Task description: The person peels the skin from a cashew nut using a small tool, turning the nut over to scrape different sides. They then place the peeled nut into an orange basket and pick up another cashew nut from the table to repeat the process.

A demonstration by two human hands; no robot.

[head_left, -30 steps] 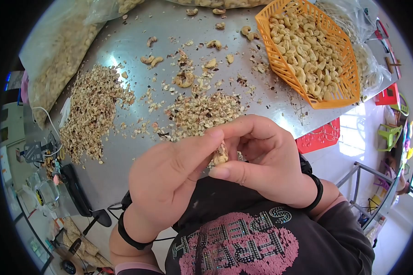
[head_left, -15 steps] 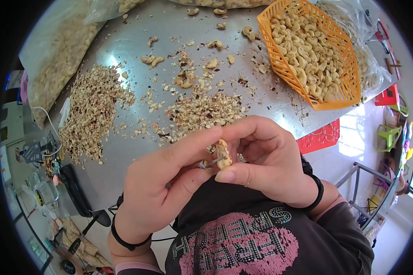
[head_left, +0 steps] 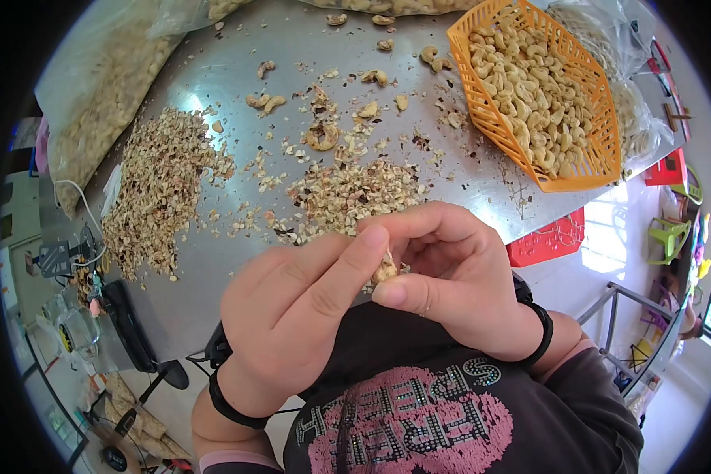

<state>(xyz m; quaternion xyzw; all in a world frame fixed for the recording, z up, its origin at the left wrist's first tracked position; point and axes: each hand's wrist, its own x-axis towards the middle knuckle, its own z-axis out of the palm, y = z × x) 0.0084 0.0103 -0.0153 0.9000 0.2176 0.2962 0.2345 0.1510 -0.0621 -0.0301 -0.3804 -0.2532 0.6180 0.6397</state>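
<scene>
Between the thumb and fingers of my right hand is a cashew nut, held above the table's near edge. My left hand is closed right beside it, its thumb and index fingertips meeting at the nut's upper end. The thin metal blade seen in that hand earlier is mostly covered by the fingers now. Just beyond my hands lies a pile of peeled scraps, with a curled cashew behind it.
An orange basket full of cashews stands at the right rear. A larger heap of scraps covers the left of the metal table. Bags of cashews line the left and back. A red stool is below the right edge.
My left hand has rolled over, its thumb moving up to the nut's top and covering the blade. The nut is turned and shows less between the fingers.
</scene>
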